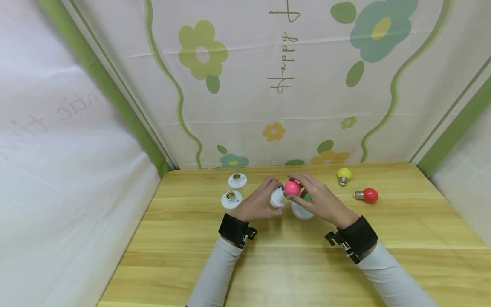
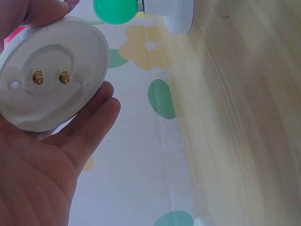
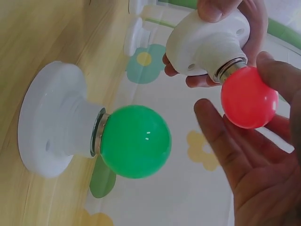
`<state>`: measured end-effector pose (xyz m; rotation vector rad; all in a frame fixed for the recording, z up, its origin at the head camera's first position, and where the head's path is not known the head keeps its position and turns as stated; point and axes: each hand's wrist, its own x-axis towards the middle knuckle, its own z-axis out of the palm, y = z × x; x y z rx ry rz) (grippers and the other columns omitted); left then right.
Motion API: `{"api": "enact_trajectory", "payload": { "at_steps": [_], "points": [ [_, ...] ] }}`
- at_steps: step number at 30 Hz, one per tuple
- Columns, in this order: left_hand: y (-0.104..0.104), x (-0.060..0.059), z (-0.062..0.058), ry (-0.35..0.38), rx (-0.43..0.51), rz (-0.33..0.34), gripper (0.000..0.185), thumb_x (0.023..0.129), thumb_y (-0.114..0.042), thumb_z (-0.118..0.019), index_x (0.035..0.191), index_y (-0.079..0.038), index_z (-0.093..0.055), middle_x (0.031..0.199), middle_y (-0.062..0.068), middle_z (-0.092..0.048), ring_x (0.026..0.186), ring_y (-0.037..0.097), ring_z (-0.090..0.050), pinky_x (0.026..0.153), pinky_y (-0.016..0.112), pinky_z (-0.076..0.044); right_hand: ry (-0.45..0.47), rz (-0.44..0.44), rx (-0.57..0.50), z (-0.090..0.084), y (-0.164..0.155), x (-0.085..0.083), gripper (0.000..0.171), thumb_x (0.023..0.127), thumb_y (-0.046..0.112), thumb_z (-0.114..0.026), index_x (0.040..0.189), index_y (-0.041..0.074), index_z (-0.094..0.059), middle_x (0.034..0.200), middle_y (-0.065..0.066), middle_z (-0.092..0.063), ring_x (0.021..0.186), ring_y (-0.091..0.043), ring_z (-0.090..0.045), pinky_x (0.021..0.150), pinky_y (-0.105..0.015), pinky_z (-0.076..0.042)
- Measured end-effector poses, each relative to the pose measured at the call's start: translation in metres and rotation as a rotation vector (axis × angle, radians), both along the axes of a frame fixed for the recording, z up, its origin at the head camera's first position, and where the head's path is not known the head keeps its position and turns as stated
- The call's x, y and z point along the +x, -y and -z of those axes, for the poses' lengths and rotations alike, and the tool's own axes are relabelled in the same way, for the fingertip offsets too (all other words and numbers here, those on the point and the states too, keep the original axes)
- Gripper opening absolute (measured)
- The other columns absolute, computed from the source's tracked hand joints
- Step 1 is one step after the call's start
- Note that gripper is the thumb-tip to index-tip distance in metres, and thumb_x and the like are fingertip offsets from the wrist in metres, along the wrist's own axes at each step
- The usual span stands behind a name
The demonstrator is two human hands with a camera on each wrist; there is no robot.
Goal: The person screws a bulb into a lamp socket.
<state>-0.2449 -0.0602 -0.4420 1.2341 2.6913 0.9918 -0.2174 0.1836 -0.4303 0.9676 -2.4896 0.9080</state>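
My left hand [image 1: 258, 204] grips a white round lamp socket [image 1: 278, 198] by its base, raised above the table. Two brass screws show on the socket's underside in the left wrist view. Fingers and thumb of my right hand [image 1: 323, 199] are around a pinkish-red bulb [image 3: 249, 97], whose metal base sits partly in the socket's mouth. Right beside the hands, a green bulb [image 3: 136, 141] is fitted in another white socket [image 3: 51, 117] standing on the table; my right hand partly hides it in the head view.
Two white sockets without bulbs, a farther one [image 1: 237, 180] and a nearer one [image 1: 231, 199], stand on the wooden table [image 1: 284, 264] at left. A yellow bulb [image 1: 344, 176] and a red bulb [image 1: 370, 195] lie at right. Printed curtains [image 1: 238, 106] surround the table's back and sides.
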Motion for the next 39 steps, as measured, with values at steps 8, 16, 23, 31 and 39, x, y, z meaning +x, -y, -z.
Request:
{"api": "enact_trajectory", "payload": {
  "at_steps": [8,16,23,31,39],
  "points": [
    [0.0008,0.0004,0.0006,0.012,0.005,-0.005,0.058,0.086,-0.016,-0.082,0.136,-0.007,-0.054,0.137,0.008,-0.049,0.108,0.014,-0.056,0.092,0.022,-0.054,-0.041,-0.031,-0.007,-0.0006,0.0014,0.0006,0.052,0.09,0.014,-0.086,0.136,0.008,-0.063,0.131,-0.01,-0.066,0.108,-0.021,-0.07,0.083,-0.039,-0.064],
    [0.0007,-0.0005,0.0017,0.014,0.009,-0.009,0.057,0.086,-0.016,-0.082,0.135,-0.007,-0.054,0.137,0.008,-0.049,0.109,0.014,-0.056,0.095,0.023,-0.054,-0.037,-0.059,-0.006,-0.0012,0.0005,0.0003,0.054,0.088,0.003,-0.085,0.137,0.0,-0.062,0.133,-0.015,-0.066,0.108,-0.024,-0.071,0.08,-0.034,-0.064],
    [0.0009,0.0004,0.0015,0.008,0.004,-0.003,0.056,0.086,-0.017,-0.082,0.134,-0.007,-0.055,0.135,0.007,-0.05,0.109,0.014,-0.055,0.094,0.023,-0.054,-0.038,-0.042,0.003,-0.0026,0.0004,0.0024,0.055,0.09,0.009,-0.085,0.139,0.003,-0.063,0.132,-0.015,-0.068,0.103,-0.022,-0.072,0.078,-0.031,-0.063],
    [0.0004,0.001,0.0003,0.01,-0.009,-0.003,0.056,0.087,-0.018,-0.081,0.135,-0.007,-0.054,0.136,0.007,-0.05,0.109,0.013,-0.055,0.094,0.023,-0.054,-0.017,-0.001,0.022,-0.0022,-0.0002,0.0032,0.053,0.093,0.017,-0.084,0.141,0.006,-0.063,0.131,-0.013,-0.069,0.1,-0.018,-0.071,0.077,-0.032,-0.063],
    [0.0001,0.0016,-0.0007,0.005,-0.01,-0.003,0.055,0.086,-0.018,-0.081,0.134,-0.007,-0.055,0.136,0.007,-0.05,0.109,0.014,-0.055,0.094,0.023,-0.054,0.022,0.018,0.022,-0.0016,-0.0008,0.0034,0.052,0.096,0.02,-0.081,0.142,0.005,-0.063,0.129,-0.011,-0.07,0.097,-0.017,-0.069,0.08,-0.041,-0.063]
  ]
}}
